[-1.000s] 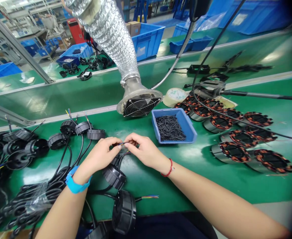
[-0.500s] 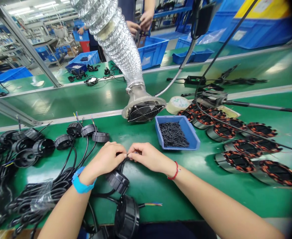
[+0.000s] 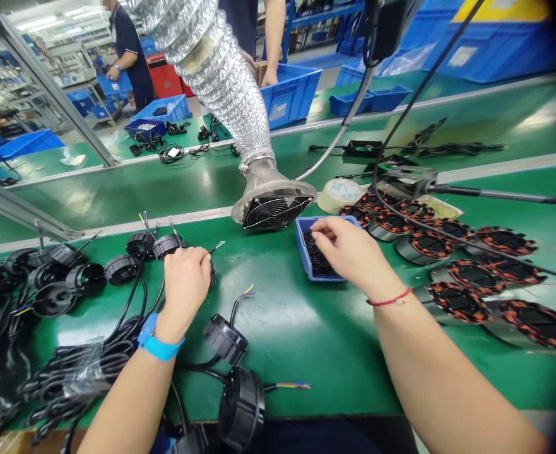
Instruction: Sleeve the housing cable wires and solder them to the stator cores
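My left hand (image 3: 185, 277) is closed in a fist round a black round cap and its cable on the green bench. The cable's coloured wire ends (image 3: 218, 244) stick out to the right of the fist. My right hand (image 3: 351, 249) is over the small blue tray (image 3: 302, 247) of short black tube pieces (image 3: 316, 258), with thumb and forefinger pinched among them. What they pinch is hidden. Another black cap (image 3: 225, 337) lies between my arms, its bare wire ends (image 3: 247, 292) pointing up and free of both hands.
A larger black cap (image 3: 242, 407) sits at the front edge. More caps (image 3: 45, 284) and black cables (image 3: 69, 372) fill the left. Copper-wound stators (image 3: 471, 271) line the right. A fan duct (image 3: 272, 208) and tape roll (image 3: 338, 192) stand behind. People work at far benches.
Both hands have let go of the wire ends that they held together. My left hand moved left onto another cap, and my right hand moved right into the blue tray.
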A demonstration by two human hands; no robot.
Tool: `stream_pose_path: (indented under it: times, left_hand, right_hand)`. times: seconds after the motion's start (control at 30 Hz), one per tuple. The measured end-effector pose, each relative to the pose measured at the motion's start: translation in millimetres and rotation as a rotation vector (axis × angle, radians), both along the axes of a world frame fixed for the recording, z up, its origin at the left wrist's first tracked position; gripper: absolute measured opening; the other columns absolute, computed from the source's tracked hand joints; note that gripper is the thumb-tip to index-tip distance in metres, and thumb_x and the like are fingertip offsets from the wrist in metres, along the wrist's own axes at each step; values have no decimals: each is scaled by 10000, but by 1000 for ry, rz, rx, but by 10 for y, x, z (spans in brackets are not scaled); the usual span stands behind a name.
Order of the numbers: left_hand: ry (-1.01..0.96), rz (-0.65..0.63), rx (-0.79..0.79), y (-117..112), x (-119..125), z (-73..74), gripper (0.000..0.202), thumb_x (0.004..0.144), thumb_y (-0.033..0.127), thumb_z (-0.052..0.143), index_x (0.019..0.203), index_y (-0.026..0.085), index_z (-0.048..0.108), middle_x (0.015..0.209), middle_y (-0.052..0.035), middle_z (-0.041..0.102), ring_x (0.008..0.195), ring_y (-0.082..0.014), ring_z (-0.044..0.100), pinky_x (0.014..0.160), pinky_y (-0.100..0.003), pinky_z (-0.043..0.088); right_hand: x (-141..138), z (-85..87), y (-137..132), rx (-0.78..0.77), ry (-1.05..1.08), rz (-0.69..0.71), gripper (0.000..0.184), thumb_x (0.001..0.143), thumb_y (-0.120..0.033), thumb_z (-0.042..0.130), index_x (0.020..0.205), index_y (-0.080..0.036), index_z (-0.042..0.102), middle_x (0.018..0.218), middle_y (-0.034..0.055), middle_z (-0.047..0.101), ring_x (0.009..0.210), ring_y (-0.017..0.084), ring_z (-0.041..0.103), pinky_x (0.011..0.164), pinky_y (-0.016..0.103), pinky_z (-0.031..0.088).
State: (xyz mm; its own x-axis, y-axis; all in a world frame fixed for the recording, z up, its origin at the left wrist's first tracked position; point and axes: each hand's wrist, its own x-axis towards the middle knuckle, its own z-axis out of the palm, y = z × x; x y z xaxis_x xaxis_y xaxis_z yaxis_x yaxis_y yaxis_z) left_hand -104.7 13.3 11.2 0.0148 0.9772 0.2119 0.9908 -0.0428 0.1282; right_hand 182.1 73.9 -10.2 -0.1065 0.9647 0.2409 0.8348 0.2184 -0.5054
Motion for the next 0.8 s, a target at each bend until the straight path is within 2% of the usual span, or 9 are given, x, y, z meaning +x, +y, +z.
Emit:
stream_pose_path:
  times: [0.1, 0.2, 0.27, 0.33, 0.4, 0.47, 0.53, 0.63, 0.8]
  left_hand:
    - [86, -22, 99, -25, 50, -25, 252, 939, 255, 429, 1023, 158, 646, 957, -132, 661, 923, -301, 552, 781, -411, 371]
    - [-33, -160, 196, -89, 109, 28, 262, 942, 254, 430, 1075, 137, 622, 980, -140, 634, 931, -274, 555, 795, -386, 402]
    - [-157, -360, 26, -131, 147, 82, 262, 960, 276, 408, 963, 157, 641, 890, -96, 648, 865, -227, 580, 772, -338, 422]
    - [-203, -556, -277, -160, 183, 123, 295, 968, 321, 411, 885, 175, 653, 849, -65, 672, 823, -204, 607, 750, -316, 429]
    - [-217, -658, -530, -184, 212, 141, 290, 960, 350, 435, 896, 191, 670, 905, -53, 704, 869, -210, 632, 780, -318, 434]
    - [-261, -634, -656, -214, 226, 140, 244, 928, 352, 486, 1001, 203, 664, 1019, -55, 701, 931, -216, 637, 812, -318, 442]
    - [-306, -508, -703, -246, 222, 128, 317, 872, 347, 545, 1143, 192, 600, 1127, -79, 660, 932, -214, 638, 786, -308, 456]
    - [-287, -347, -769, -260, 203, 115, 365, 856, 357, 513, 1161, 162, 562, 1046, -96, 666, 837, -215, 637, 713, -312, 449]
    - [-402, -441, -938, -163, 213, 117, 339, 887, 306, 440, 1155, 190, 611, 915, -45, 722, 823, -200, 628, 703, -286, 421]
  right_hand:
    - [177, -94, 88, -170, -327, 24, 260, 846, -226, 543, 1080, -163, 638, 1036, 109, 671, 923, 248, 646, 820, 363, 492]
    - [158, -153, 91, -222, -420, 83, 376, 824, -215, 578, 1188, -132, 617, 1144, 144, 631, 1030, 266, 629, 912, 358, 469]
    - [94, -157, 81, -223, -427, 81, 366, 847, -202, 540, 1197, -129, 616, 1141, 149, 626, 1034, 265, 628, 912, 351, 462]
    - [34, -146, 79, -223, -433, 60, 333, 879, -220, 498, 1176, -137, 624, 1116, 144, 628, 992, 263, 638, 860, 347, 469]
    - [-4, -132, 86, -217, -429, 34, 303, 907, -255, 466, 1138, -156, 636, 1088, 130, 632, 953, 260, 644, 793, 342, 473]
    - [-20, -123, 97, -207, -416, 19, 278, 925, -277, 447, 1085, -178, 652, 1052, 110, 639, 921, 253, 647, 736, 332, 468]
    - [-22, -117, 107, -197, -401, 12, 267, 935, -275, 435, 1041, -194, 666, 1026, 94, 644, 903, 238, 646, 709, 320, 462]
    - [-13, -116, 112, -188, -383, 12, 275, 946, -251, 419, 1019, -207, 681, 1046, 81, 645, 939, 216, 639, 726, 298, 459]
    - [-4, -117, 110, -204, -381, 41, 240, 925, -222, 479, 1036, -199, 691, 1079, 81, 632, 986, 218, 628, 780, 290, 452]
